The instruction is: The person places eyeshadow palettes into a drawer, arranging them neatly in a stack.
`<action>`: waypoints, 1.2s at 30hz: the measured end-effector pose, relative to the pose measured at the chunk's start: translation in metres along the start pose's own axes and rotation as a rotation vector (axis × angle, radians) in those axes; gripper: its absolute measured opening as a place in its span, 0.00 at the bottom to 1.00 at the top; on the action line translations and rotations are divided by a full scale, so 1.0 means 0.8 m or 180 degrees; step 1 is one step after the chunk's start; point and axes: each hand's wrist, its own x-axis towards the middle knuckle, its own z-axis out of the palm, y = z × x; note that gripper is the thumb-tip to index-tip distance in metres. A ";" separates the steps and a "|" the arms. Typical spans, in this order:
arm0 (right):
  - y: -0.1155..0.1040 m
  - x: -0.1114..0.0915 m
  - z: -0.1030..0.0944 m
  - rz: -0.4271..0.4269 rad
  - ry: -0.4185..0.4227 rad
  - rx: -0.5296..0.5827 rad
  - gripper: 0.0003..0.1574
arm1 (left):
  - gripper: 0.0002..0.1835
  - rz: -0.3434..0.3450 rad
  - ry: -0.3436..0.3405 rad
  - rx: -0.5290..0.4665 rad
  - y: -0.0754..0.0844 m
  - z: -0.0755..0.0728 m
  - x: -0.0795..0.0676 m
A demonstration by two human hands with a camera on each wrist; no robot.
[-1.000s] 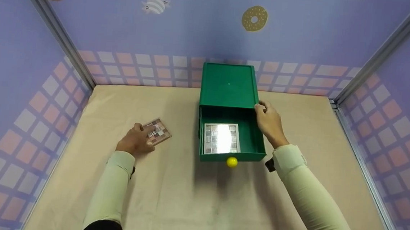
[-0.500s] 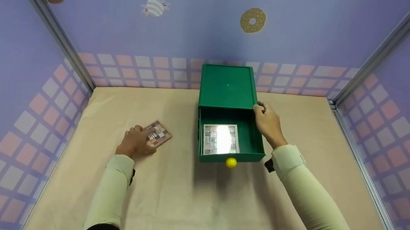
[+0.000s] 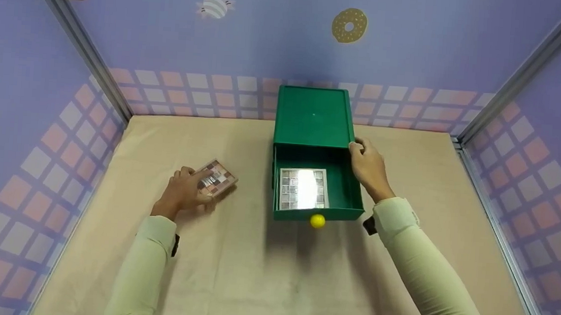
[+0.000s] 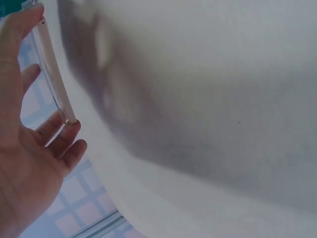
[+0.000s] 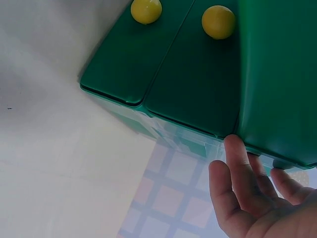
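Note:
My left hand (image 3: 181, 192) pinches a square eyeshadow palette (image 3: 220, 179) by its edges. In the left wrist view the palette (image 4: 55, 74) is seen edge-on, fingertips at both ends, with a gap and a shadow on the cloth below. A green drawer cabinet (image 3: 313, 115) stands at the back, one drawer (image 3: 345, 215) pulled out. Inside the drawer, towards the left, lies a second palette (image 3: 290, 190) with bright glare on it. My right hand (image 3: 368, 168) holds the cabinet's right front corner; in the right wrist view its fingertips (image 5: 235, 143) are right at the green edge.
A yellow knob (image 3: 317, 221) sticks out from the drawer front. Below the open drawer, the right wrist view shows two more green fronts with yellow knobs (image 5: 218, 22). Beige cloth (image 3: 252, 274) covers the table, with patterned lilac walls (image 3: 289, 29) around it.
My left hand has raised the palette off the cloth and tilted it, shifting it slightly away from me. The left wrist has turned a little; the right hand and drawer hold their place.

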 end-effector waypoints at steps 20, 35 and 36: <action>0.003 0.001 -0.002 -0.0041 -0.0049 0.0036 0.34 | 0.44 0.0721 0.0458 -0.0429 0.071 -0.063 -0.015; 0.000 0.000 -0.002 -0.0031 -0.0025 0.0018 0.32 | 0.43 0.1318 0.0527 -0.0286 0.147 -0.096 -0.019; 0.000 0.000 -0.002 -0.0035 -0.0013 0.0016 0.32 | 0.43 0.1366 0.0514 -0.0273 0.153 -0.098 -0.020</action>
